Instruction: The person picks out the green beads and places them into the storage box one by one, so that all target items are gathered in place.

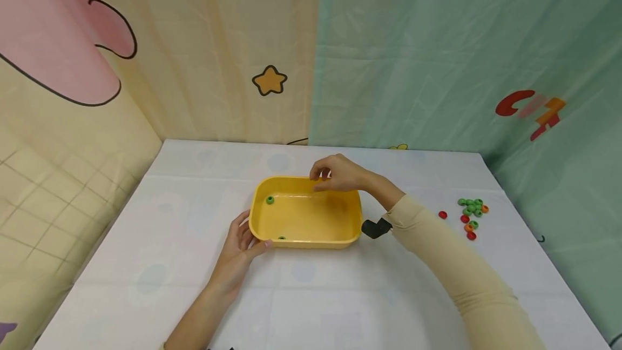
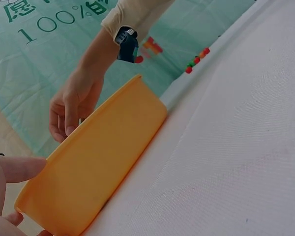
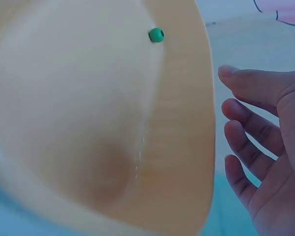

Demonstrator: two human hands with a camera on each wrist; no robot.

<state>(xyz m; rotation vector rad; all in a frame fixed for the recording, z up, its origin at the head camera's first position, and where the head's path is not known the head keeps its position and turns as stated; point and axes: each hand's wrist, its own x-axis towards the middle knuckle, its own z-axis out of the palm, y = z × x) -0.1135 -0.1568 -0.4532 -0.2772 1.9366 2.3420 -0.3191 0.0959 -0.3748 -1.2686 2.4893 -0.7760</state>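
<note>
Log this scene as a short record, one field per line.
Container: yellow tray on a white tablecloth
Inside tray: two green beads visible
Outside tray, to its right: green beads, three red beads, two orange beads
Left hand: grips the tray's left end, thumb at the rim
Right hand: by the tray's far rim, fingers loosely bent, no bead visible in them

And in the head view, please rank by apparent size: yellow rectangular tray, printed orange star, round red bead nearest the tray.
1. Yellow rectangular tray
2. Printed orange star
3. Round red bead nearest the tray
</note>
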